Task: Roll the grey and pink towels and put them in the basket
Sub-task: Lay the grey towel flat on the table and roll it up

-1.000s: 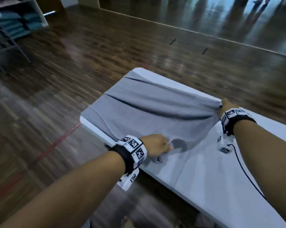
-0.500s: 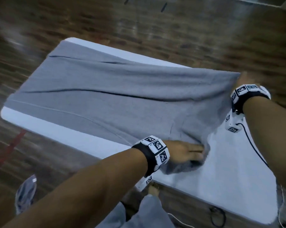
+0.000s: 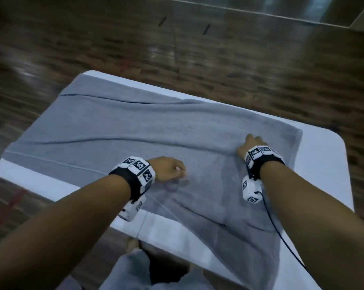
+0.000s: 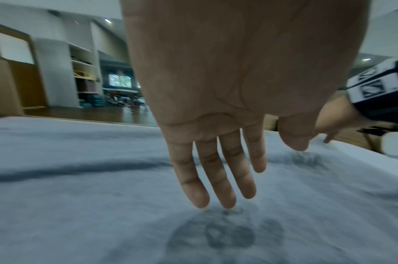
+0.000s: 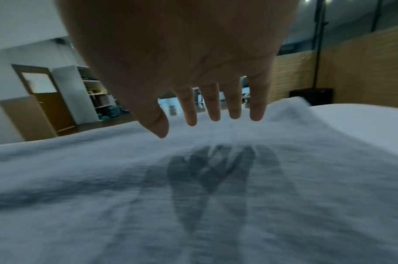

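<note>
A large grey terry-cloth towel [image 3: 147,139] is spread flat over the white rectangular bench [image 3: 331,164], its near right corner draped over the near edge. Both the left hand [image 4: 216,125] and the right hand [image 5: 193,71] are held released, fingers straight, just above the cloth, nothing grasped. The flattening step appears in hand; next, one short end should be gripped and rolled evenly. No pink towel or basket is seen.

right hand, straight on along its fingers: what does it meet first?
Probably the towel. The right hand is open, fingers pointing forward and slightly down over it, toward the raised fold near the far edge. Height above the cloth is unclear, so it might skim past that fold to the bare table.
</note>
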The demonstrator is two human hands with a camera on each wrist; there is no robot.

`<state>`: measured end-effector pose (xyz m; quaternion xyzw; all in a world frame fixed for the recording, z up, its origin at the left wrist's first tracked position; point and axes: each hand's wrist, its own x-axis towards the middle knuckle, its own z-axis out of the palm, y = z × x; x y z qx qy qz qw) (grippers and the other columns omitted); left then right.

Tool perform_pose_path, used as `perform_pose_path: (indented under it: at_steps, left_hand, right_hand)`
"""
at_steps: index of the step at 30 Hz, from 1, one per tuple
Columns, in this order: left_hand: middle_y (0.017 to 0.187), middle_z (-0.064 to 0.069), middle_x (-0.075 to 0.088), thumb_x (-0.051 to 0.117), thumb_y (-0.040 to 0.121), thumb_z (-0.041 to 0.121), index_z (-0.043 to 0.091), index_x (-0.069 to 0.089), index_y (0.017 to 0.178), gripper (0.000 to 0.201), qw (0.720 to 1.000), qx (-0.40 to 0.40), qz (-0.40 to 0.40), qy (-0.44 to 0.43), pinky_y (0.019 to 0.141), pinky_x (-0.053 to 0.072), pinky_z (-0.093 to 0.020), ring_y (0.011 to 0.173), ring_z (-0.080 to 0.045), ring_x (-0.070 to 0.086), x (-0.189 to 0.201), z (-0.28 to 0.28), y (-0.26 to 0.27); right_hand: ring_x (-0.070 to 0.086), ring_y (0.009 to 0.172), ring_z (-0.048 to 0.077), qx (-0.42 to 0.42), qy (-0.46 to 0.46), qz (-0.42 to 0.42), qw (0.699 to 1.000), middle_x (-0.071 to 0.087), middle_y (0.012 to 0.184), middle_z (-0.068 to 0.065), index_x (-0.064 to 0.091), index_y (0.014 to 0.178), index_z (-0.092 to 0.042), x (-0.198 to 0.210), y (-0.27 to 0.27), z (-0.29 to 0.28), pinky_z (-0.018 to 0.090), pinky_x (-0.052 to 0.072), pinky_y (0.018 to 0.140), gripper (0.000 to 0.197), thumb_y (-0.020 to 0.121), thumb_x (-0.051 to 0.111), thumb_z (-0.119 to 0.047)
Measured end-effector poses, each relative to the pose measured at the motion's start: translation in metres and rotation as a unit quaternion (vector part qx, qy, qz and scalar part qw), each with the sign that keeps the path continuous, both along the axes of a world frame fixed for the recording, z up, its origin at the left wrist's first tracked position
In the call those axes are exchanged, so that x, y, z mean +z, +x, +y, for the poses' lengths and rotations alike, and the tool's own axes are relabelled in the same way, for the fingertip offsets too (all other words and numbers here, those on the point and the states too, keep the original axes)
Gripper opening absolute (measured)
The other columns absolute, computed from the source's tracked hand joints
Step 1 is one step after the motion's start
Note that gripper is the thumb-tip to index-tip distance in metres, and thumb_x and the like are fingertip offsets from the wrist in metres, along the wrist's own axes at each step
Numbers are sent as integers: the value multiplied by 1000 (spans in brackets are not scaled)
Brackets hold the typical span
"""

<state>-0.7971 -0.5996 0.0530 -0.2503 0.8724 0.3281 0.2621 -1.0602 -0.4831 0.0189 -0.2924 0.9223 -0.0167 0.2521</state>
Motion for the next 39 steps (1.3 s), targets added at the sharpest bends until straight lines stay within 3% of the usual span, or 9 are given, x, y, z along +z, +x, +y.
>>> perform_pose_path:
  at_steps: [7, 10, 15, 20, 24, 27, 32, 35, 39]
  left_hand:
    - [118, -6, 65, 53, 96, 32, 25, 66, 105, 17, 978, 173, 41, -108, 84, 42, -27, 102, -24, 58, 3, -177, 75]
    - [111, -7, 69, 53, 94, 28, 25, 65, 94, 12, 960, 235, 64, -141, 86, 46, -30, 100, -26, 60, -11, -263, 103]
    - [119, -11, 66, 53, 94, 25, 17, 64, 112, 23, 938, 299, 82, -156, 93, 46, -35, 108, -32, 59, -36, -398, 139]
    - [138, -11, 54, 50, 95, 16, 17, 55, 132, 37, 939, 287, 73, -173, 96, 42, -32, 116, -32, 56, -68, -511, 136]
    - [151, -8, 40, 43, 96, 7, 16, 47, 141, 46, 943, 260, 87, -186, 112, 31, -33, 134, -29, 42, -85, -573, 122]
    - [146, -10, 44, 45, 94, 11, 20, 44, 142, 49, 955, 189, 39, -227, 107, 39, -42, 127, -36, 46, -93, -599, 115]
    - [101, -12, 61, 56, 83, 19, 20, 49, 116, 34, 950, 112, -36, -288, 72, 45, -38, 90, -36, 59, -91, -618, 109]
    - [82, -10, 55, 62, 80, 23, 14, 53, 88, 15, 952, 63, -93, -284, 64, 47, -35, 72, -32, 56, -81, -635, 108]
    - [71, -12, 57, 66, 82, 20, 9, 51, 62, 27, 961, 74, -96, -249, 58, 46, -33, 59, -27, 51, -64, -660, 105]
  right_hand:
    - [50, 119, 38, 97, -52, -30, 993, 46, 136, 13, 48, 130, -17, 0, 70, -156, 45, 43, 100, 46, 87, 50, -36]
    - [55, 114, 35, 114, -83, -18, 990, 55, 130, 14, 54, 122, -16, -5, 97, -228, 42, 47, 95, 38, 89, 51, -33]
    - [55, 107, 38, 123, -86, -13, 989, 55, 122, 16, 53, 116, -16, -17, 142, -333, 44, 47, 92, 28, 93, 45, -31]
    - [50, 117, 33, 122, -72, 12, 990, 52, 131, 8, 52, 122, -21, -41, 156, -401, 41, 42, 95, 32, 94, 44, -33]
    - [48, 120, 32, 114, -67, 20, 991, 48, 137, 7, 48, 126, -19, -60, 144, -429, 41, 42, 98, 34, 94, 47, -28]
    - [46, 117, 35, 118, -21, 31, 992, 43, 137, 8, 45, 128, -20, -68, 135, -438, 45, 44, 97, 36, 93, 49, -26]
    - [52, 78, 29, 129, 36, 33, 990, 61, 98, 11, 49, 105, -17, -66, 132, -457, 35, 43, 67, 14, 92, 49, -22]
    - [55, 78, 28, 178, 90, 46, 979, 62, 93, 9, 52, 91, -23, -55, 125, -472, 35, 47, 67, 6, 88, 50, -18]
    - [52, 63, 28, 170, 71, 113, 976, 63, 86, 16, 58, 82, -14, -27, 102, -494, 35, 47, 63, 9, 89, 53, -15]
